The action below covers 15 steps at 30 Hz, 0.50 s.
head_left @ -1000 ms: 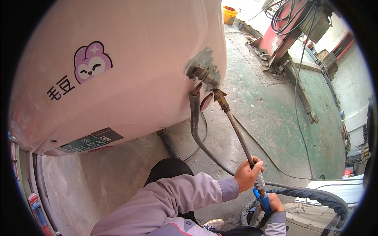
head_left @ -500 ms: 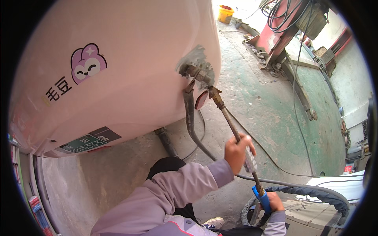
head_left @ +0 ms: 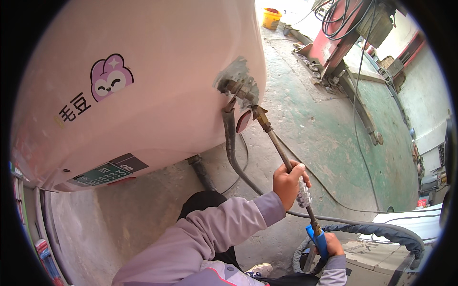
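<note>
Silver ribbed sleeve (head_left: 304, 194), gripped in our left hand (head_left: 287, 185), and blue handle (head_left: 321, 244), gripped in our right hand (head_left: 335, 244), share a metal rod (head_left: 281, 149) reaching ahead of both toward the pink car body (head_left: 162, 90).

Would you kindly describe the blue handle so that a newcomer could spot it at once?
Find the big pink car body, then the rod sloping down from beside its grey patch. The right hand holds the handle at the rod's lower end: blue, unlike the ribbed silver sleeve above.
</note>
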Motion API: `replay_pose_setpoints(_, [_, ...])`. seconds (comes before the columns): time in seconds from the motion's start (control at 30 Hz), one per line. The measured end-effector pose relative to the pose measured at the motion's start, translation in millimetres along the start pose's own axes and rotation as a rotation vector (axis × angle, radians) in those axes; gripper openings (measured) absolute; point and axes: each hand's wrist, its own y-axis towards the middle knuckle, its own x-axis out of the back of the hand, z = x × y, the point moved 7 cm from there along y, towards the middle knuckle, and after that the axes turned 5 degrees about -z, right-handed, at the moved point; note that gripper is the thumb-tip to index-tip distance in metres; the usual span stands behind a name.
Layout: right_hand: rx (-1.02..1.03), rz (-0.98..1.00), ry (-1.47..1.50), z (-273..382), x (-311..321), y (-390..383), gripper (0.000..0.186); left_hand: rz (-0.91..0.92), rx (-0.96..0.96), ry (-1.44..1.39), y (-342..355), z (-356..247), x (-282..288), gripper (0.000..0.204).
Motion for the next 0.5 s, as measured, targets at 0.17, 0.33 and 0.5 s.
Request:
replay_pose_setpoints(0.17, [-0.175,-0.013,0.126,-18.1,-1.2,5.3,0.028,0.153,0.140,0.349,-34.6,52.0,4.8,0.015])
replay_pose_setpoints(0.33, [-0.238,-0.033,0.243,-23.6,-2.3,8.5,0.029,0.116,0.057,0.261,-2.7,23.8,12.5,0.029])
replay_pose_setpoints(0.5, [-0.132,-0.121,0.115,-6.0,-3.7,2.1,0.028,0.025,0.221,-0.307,43.1,-39.1,5.7,0.054])
